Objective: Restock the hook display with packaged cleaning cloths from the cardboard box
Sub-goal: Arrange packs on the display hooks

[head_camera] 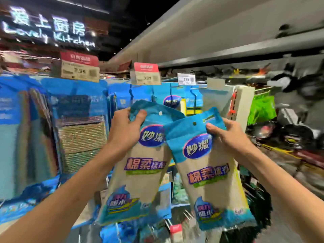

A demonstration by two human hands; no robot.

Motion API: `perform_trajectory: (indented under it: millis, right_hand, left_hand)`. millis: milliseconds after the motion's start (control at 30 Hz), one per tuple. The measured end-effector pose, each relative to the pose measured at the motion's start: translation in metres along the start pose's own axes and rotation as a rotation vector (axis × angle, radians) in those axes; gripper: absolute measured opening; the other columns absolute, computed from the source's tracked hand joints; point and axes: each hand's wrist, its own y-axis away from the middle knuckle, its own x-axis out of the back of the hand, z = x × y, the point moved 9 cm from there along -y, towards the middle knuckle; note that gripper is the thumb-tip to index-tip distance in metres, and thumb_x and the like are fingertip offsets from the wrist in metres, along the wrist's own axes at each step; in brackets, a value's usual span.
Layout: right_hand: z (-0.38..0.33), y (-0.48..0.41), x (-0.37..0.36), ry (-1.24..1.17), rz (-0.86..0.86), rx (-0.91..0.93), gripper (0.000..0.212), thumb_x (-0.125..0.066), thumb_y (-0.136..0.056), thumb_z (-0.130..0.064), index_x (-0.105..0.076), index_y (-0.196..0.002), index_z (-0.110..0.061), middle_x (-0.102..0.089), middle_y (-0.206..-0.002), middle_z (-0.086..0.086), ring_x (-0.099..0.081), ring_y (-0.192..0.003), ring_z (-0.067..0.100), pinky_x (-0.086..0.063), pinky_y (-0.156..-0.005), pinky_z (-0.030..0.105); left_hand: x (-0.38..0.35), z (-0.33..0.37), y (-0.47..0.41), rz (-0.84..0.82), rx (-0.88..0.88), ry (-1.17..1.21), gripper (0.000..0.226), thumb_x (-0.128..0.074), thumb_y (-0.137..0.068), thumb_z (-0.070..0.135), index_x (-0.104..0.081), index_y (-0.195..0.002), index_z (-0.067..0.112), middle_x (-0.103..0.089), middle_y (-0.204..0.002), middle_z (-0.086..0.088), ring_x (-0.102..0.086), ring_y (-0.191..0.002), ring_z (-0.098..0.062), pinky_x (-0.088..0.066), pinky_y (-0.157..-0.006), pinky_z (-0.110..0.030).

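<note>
I hold two packs of cleaning cloths up in front of the hook display. My left hand grips the blue top of the left pack, thumb over its upper edge beside the hang hole. My right hand pinches the top right corner of the right pack, which overlaps the left pack's edge. Both packs are beige with blue headers and hang tilted. The cardboard box is out of view.
Blue packaged cloths and sponges hang in rows to the left and behind. Price tags stick out from the hook ends above the packs. A grey shelf runs overhead. To the right lie green packs and dark goods.
</note>
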Motion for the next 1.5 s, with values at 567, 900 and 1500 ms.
perform_trajectory:
  millis: [567, 900, 1500]
  right_hand:
    - [0.059, -0.13, 0.018, -0.219, 0.088, -0.024, 0.008, -0.073, -0.085, -0.011, -0.071, -0.092, -0.008, -0.077, -0.085, 0.007, -0.073, -0.07, 0.016, -0.059, -0.063, 0.025]
    - [0.06, -0.2, -0.012, -0.375, -0.083, 0.029, 0.018, -0.085, -0.071, -0.012, -0.075, -0.085, -0.005, -0.077, -0.088, 0.009, -0.074, -0.085, 0.03, -0.058, -0.085, 0.053]
    - [0.036, -0.236, -0.047, -0.5, -0.157, 0.135, 0.027, -0.084, -0.069, -0.034, -0.074, -0.076, -0.01, -0.077, -0.084, 0.005, -0.074, -0.08, 0.023, -0.061, -0.079, 0.044]
  left_hand:
    - [-0.12, -0.003, -0.064, -0.531, -0.05, -0.561, 0.064, -0.062, -0.067, 0.075, -0.069, -0.116, 0.034, -0.067, -0.126, 0.005, -0.059, -0.121, -0.014, -0.047, -0.099, -0.034]
    - [-0.157, 0.031, -0.106, -0.413, -0.037, -0.604, 0.104, -0.071, -0.05, 0.066, -0.045, -0.145, 0.033, -0.047, -0.144, 0.014, -0.043, -0.127, -0.001, -0.03, -0.094, -0.013]
    - [-0.154, 0.067, -0.121, -0.223, -0.151, -0.697, 0.103, -0.077, -0.063, 0.06, -0.023, -0.15, 0.053, -0.037, -0.154, 0.017, -0.035, -0.137, 0.002, -0.03, -0.103, -0.015]
